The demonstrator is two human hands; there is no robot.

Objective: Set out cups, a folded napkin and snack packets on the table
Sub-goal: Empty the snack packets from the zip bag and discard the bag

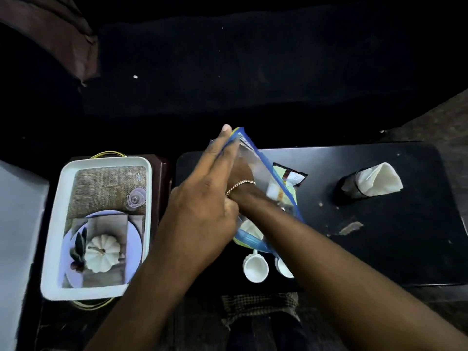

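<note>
The fingers (220, 145) of the left hand (202, 206) are straight and close together. They lie along the blue rim of a clear zip pouch (259, 162) and keep its mouth open. If the thumb pinches the plastic, I cannot tell. The right hand (241, 173) is inside the pouch up to the wrist; the cloudy plastic blurs its fingers, so I cannot say whether they are apart or closed on something.

I judge that the step in hand is to take the snack packets out. One snack packet (291, 177) shows just behind the pouch, and pale things are still inside. The next move probably needs a firm hold on the rim while the right hand draws one item out without dragging the pouch over the two white cups (255, 269) just below it.

The folded napkin (379, 179) already stands in a dark holder (348, 190), well apart to the right. The black tabletop (392, 249) carries some pale crumbs. A white tray (57, 224) with a printed picture sits to the left. The room around is dark.
</note>
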